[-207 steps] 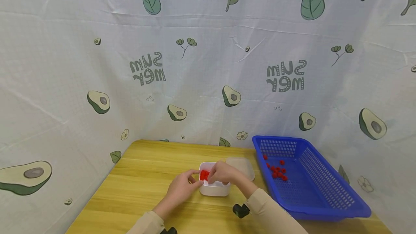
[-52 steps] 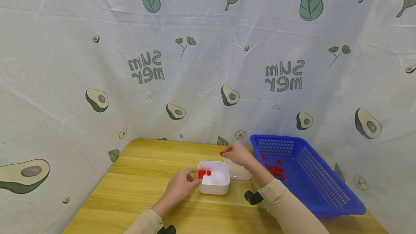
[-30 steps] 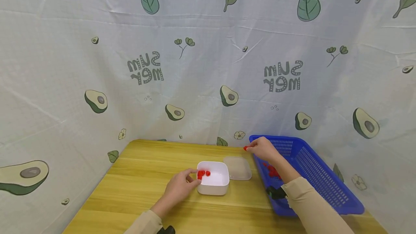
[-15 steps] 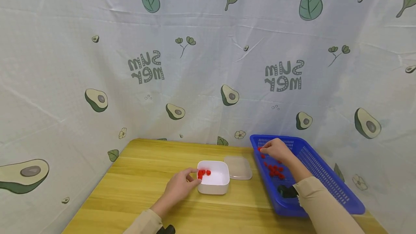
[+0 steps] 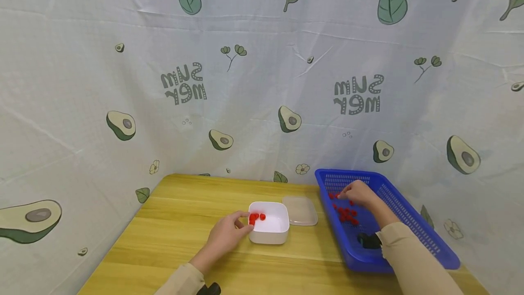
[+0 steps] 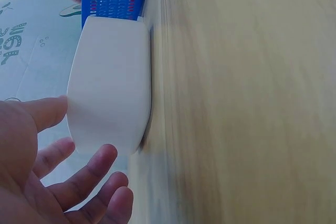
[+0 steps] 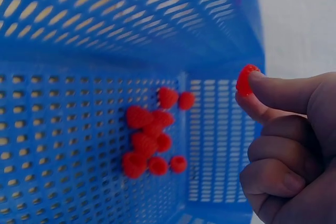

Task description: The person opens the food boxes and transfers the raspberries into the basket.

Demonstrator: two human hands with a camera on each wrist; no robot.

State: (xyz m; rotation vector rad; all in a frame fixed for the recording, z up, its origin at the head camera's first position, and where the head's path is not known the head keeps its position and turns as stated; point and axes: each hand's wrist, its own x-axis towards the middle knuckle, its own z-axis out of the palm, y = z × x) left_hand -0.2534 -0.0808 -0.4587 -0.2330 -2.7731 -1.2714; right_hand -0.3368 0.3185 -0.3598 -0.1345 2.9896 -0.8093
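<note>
My right hand (image 5: 360,195) is above the far left part of a blue mesh basket (image 5: 403,236) and pinches a red raspberry (image 7: 245,80) between thumb and index finger; its other fingers are curled in. Below it on the basket floor lie several more raspberries (image 7: 144,141), some with hollow ends showing. My left hand (image 5: 227,236) rests at the left side of a white square box (image 5: 268,237), thumb and index fingertips touching its rim, the other fingers loosely spread. Several raspberries (image 5: 254,217) sit along the left inside of the box.
A translucent lid (image 5: 300,211) lies flat between box and basket. Underneath is a wooden table (image 5: 184,213), with a printed cloth (image 5: 254,81) hanging behind it. The basket's raised walls surround the loose raspberries.
My right hand, at the box in the earliest frame, has since carried a pinched raspberry rightward past the lid and over the basket. My left hand stays at the box.
</note>
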